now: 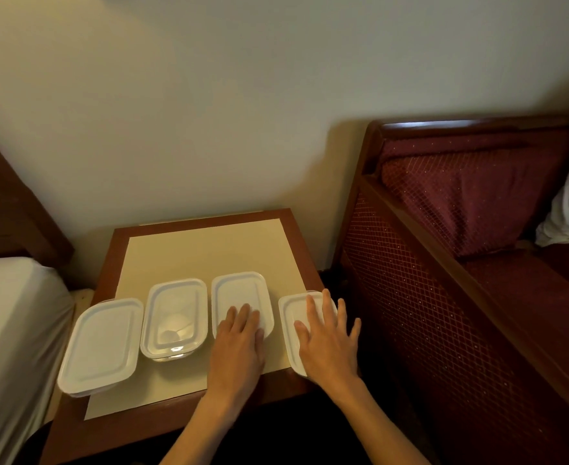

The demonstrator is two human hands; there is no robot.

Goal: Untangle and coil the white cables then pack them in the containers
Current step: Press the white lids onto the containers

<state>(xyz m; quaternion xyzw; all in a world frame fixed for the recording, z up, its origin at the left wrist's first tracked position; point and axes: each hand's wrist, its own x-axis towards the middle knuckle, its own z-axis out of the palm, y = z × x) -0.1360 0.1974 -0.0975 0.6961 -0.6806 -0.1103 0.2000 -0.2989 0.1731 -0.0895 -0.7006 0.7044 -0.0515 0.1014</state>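
Several white lidded plastic containers stand in a row on a small wooden table (286,229). The far-left container (101,344) overhangs the table's left edge. The second container (175,317) has a clear lid, and something white shows inside it. My left hand (239,344) lies flat, palm down, on the near end of the third container (241,293). My right hand (330,337) rests flat with spread fingers on the fourth container (291,310) at the table's right edge. No loose cable is in view.
A cream paper sheet (209,253) covers the tabletop under the containers. A bed with a white sheet (11,330) borders the table on the left. A dark red upholstered sofa (461,246) with a wooden frame stands close on the right. A wall lies behind.
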